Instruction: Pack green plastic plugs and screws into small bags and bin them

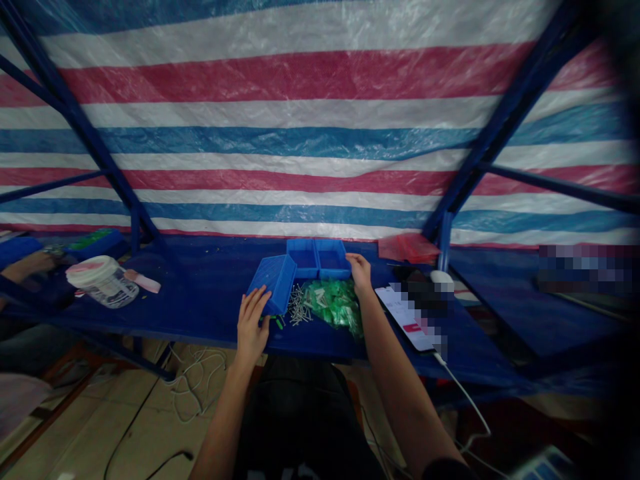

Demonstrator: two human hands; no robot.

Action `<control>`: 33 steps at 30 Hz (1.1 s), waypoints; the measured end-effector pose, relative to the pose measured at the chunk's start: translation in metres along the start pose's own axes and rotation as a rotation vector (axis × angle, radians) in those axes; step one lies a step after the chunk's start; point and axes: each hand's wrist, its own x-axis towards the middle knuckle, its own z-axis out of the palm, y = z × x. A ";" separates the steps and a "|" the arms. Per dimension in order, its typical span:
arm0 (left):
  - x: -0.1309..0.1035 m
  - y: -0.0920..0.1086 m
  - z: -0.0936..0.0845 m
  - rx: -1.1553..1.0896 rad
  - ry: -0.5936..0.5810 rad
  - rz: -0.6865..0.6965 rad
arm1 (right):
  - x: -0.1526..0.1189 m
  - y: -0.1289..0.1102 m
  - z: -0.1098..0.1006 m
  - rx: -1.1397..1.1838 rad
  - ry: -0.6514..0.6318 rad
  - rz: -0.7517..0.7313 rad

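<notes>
While the left hand grasps a tipped blue bin left of the metal fastener pile, right hand at the edge of two joined bins beyond the pile, its grip unclear, green packets right of the pile.

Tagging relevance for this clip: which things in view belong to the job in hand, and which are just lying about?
In use, it seems:
tipped blue bin at the left hand
pair of blue bins by the right hand
loose metal fasteners
green plastic bags

Lying about, apparently:
plastic tub
red plastic sheets
white-screened device
white cable
</notes>
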 end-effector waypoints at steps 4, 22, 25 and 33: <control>-0.002 -0.003 0.000 -0.063 0.036 -0.048 | 0.000 0.000 0.000 0.010 0.002 0.002; 0.087 -0.061 0.050 -0.584 0.339 -0.950 | 0.004 0.008 0.000 0.037 0.003 -0.011; 0.093 -0.067 0.055 -0.313 0.145 -0.923 | 0.004 0.007 -0.001 0.024 0.002 -0.016; 0.105 -0.054 0.054 0.061 -0.134 -0.911 | 0.004 0.006 -0.001 -0.028 0.001 -0.015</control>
